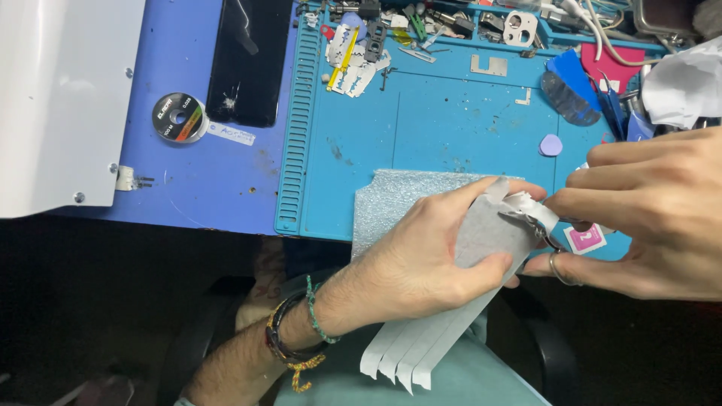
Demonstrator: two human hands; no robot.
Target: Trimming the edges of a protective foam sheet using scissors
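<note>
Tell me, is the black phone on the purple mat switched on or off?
Off, as far as the picture shows: the phone has a dark screen with no lit image, only reflections and a small crack mark, and it lies flat on the purple mat.

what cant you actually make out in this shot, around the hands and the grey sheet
Head view, the only one:
- Small metal piece pinched against the grey sheet: its kind is hidden by the left hand and right hand.
- Strips hanging below the sheet: their upper ends are covered by the left palm.
- Glittery sheet on the blue mat: partly under the left hand.
- Parts along the mat's top edge: too small, cut by the frame.
</note>
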